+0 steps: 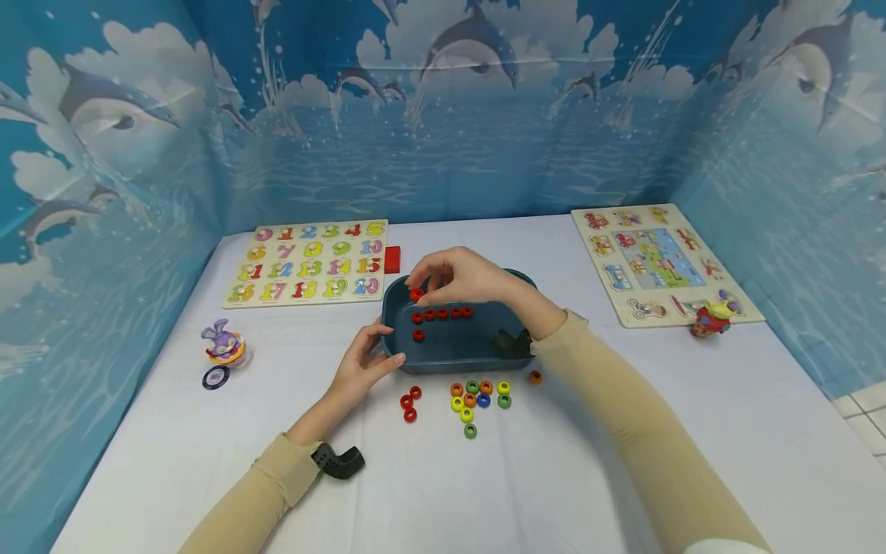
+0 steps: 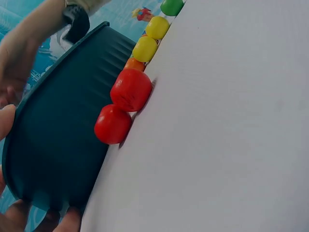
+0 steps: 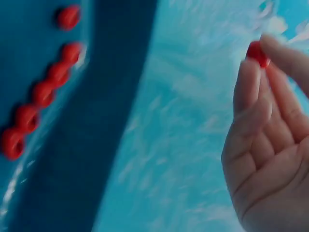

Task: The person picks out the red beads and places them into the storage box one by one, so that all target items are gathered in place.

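My right hand [image 1: 460,275] pinches a red bead [image 1: 417,295] between thumb and fingertips above the far left part of a dark blue-green tray [image 1: 453,355]. The right wrist view shows this red bead [image 3: 258,54] at the fingertips. Inside the tray lie several red beads [image 1: 443,314] in a row, and one more red bead [image 1: 418,335] sits nearer the front. My left hand [image 1: 361,363] holds the tray's left end, thumb and fingers spread along its rim. In the left wrist view, its fingers [image 2: 67,222] touch the tray's outer wall [image 2: 53,145].
Red beads [image 1: 410,415] lie on the white cloth before the tray, beside a group of mixed-colour beads [image 1: 470,400]. An orange bead [image 1: 536,377] is apart. Around stand a number board [image 1: 377,285], a red block [image 1: 392,260], a picture board [image 1: 651,288] and toy figures [image 1: 224,343].
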Motion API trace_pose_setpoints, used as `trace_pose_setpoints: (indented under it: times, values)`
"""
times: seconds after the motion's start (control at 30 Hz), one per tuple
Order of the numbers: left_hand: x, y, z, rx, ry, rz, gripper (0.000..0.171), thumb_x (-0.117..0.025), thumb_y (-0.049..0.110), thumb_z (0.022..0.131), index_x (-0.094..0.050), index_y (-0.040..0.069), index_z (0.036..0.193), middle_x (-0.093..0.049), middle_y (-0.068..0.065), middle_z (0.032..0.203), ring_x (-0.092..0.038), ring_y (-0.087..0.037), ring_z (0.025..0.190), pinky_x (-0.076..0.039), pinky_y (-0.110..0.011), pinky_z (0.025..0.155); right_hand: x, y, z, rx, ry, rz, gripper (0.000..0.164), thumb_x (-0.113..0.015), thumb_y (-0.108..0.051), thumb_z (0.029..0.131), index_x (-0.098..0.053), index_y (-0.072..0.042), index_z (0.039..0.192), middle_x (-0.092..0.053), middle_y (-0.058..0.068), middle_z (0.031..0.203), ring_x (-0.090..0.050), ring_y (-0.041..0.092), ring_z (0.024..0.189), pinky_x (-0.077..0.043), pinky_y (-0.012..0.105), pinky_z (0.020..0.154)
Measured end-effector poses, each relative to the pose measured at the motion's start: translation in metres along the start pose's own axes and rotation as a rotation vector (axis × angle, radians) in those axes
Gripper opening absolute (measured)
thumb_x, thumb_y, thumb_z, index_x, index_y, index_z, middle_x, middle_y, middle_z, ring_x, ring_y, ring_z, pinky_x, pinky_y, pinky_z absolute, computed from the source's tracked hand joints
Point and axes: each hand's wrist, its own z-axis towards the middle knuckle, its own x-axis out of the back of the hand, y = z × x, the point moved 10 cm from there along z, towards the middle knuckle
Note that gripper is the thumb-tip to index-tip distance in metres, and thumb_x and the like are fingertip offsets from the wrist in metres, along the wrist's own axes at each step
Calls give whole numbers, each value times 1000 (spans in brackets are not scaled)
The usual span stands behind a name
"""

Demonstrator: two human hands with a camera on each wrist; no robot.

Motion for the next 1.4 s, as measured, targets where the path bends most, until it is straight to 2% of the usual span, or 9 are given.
trace_pose_setpoints:
  times: [0.2, 0.3, 0.4, 0.7, 0.97, 1.07, 1.17, 1.3, 1.4]
  values:
    - [1, -1, -1, 2, 6, 8, 44, -62, 6, 83, -40, 0, 120, -20, -11, 145, -27, -26, 128, -32, -43, 98, -10, 49, 16, -70, -127, 105, 31, -69, -10, 78, -61, 0, 106, -63, 8, 94, -59, 29, 77, -50, 37, 69]
    - [1, -1, -1, -1, 7, 9, 43, -62, 6, 82, -41, 1, 120, -20, -11, 145, -27, -26, 128, -32, -43, 98, -20, 69, 18, -114, -192, 101, 31, -70, -9, 76, -61, 1, 104, -63, 6, 96, -60, 27, 77, -51, 36, 68]
    - [1, 0, 0, -11, 5, 9, 43, -62, 5, 82, -40, -1, 120, -20, -11, 145, -27, -26, 128, -31, -44, 98, -29, 84, 18, -156, -236, 60, 28, -72, -10, 74, -64, -4, 100, -63, 3, 94, -60, 21, 73, -51, 33, 66]
    - [3, 0, 1, -19, 11, 7, 42, -62, 4, 82, -41, 1, 119, -21, -12, 145, -27, -26, 128, -33, -44, 97, -45, 101, 20, -201, -304, -86, 23, -74, -11, 72, -67, -13, 94, -65, -3, 90, -60, 16, 71, -51, 29, 65]
    - [2, -1, 1, -17, 7, -7, 43, -63, 3, 82, -41, 0, 119, -20, -12, 145, -26, -26, 128, -34, -43, 97, -57, 101, 19, -216, -364, -91, 28, -73, -6, 71, -66, -12, 98, -66, -4, 91, -61, 11, 82, -51, 27, 70]
    - [3, -1, 1, -18, 9, -8, 43, -62, 3, 82, -41, 0, 119, -20, -13, 145, -26, -26, 128, -34, -43, 97, -53, 99, 19, -217, -347, -92, 30, -73, -7, 71, -66, -11, 100, -66, -3, 94, -61, 11, 83, -51, 26, 70]
    - [2, -1, 1, -20, 6, -9, 43, -62, 3, 82, -41, 0, 119, -20, -13, 145, -27, -27, 128, -33, -44, 97, -38, 88, 20, -187, -271, -73, 31, -72, -8, 73, -65, -9, 104, -65, -2, 98, -61, 15, 79, -51, 27, 69]
    - [1, -2, 1, -15, 3, -2, 44, -63, 5, 82, -41, 0, 120, -20, -12, 145, -27, -26, 128, -34, -43, 96, -6, 55, 14, -90, -109, -3, 34, -70, -13, 76, -61, -5, 109, -63, 3, 103, -61, 21, 77, -51, 31, 68]
    - [2, -2, 1, -13, 5, 0, 44, -63, 5, 82, -40, 0, 120, -20, -11, 145, -27, -26, 128, -34, -43, 96, 9, 26, 2, -11, -24, 62, 35, -69, -14, 78, -60, -4, 110, -62, 8, 105, -60, 23, 77, -51, 34, 68]
